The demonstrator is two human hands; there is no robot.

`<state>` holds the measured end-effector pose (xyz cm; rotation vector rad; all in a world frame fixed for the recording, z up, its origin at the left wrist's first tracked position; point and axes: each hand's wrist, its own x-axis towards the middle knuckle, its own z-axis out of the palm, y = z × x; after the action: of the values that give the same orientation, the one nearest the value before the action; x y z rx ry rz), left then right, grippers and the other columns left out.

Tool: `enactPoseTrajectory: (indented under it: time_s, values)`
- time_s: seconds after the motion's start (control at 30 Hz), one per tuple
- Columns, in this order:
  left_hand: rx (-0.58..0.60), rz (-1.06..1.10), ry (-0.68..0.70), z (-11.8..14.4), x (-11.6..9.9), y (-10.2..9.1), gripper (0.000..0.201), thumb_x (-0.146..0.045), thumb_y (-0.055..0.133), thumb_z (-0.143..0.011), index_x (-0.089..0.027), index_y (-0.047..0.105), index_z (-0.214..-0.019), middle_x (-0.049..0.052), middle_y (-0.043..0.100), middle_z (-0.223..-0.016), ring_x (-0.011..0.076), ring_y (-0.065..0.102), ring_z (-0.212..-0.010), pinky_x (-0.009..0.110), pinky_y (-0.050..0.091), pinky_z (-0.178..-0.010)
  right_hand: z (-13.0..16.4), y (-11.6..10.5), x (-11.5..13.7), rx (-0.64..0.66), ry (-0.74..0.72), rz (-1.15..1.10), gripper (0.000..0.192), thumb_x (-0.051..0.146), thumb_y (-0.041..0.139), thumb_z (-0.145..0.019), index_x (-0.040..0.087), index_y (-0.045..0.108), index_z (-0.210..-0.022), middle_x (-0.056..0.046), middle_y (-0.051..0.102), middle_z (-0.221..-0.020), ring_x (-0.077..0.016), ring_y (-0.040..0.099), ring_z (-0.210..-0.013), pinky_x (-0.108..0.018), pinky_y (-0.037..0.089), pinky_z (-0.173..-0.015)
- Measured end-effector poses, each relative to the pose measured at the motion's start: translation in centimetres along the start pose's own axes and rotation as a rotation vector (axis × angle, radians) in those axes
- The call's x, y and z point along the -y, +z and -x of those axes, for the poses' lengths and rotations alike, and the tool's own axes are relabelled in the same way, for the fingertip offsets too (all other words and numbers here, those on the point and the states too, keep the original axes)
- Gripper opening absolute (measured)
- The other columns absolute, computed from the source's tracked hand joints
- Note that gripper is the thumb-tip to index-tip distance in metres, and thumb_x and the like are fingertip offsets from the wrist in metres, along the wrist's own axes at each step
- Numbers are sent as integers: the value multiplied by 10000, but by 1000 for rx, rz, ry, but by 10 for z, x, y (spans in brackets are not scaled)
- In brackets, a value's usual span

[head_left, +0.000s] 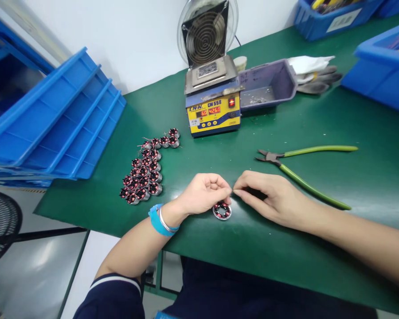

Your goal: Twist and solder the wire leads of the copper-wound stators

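Best bet here, I'd say: keep the little coil [222, 210] flat on the green mat and tug its thin wire gently, not hard, so it doesn't snap. The left hand [204, 192] is curled nearly closed, fingertips pinching right above the coil. The right hand [269, 197] pinches just right of the coil. The cutters [299, 170] lie further right of it.
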<state>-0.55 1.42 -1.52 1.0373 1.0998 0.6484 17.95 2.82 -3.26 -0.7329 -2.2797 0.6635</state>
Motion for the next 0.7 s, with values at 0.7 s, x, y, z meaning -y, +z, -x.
enactPoseTrajectory:
  time_s: [0.7]
  values:
    - [4,-41,89,-2,4,-1,327,-417,674,-690,-125,526,-678,3,600,-542,9,347,-335,156,243,-356,9,6,7,-167,80,-68,168,175,489,-889,185,657,-882,-54,688,-801,-144,636,-694,-264,518,-654]
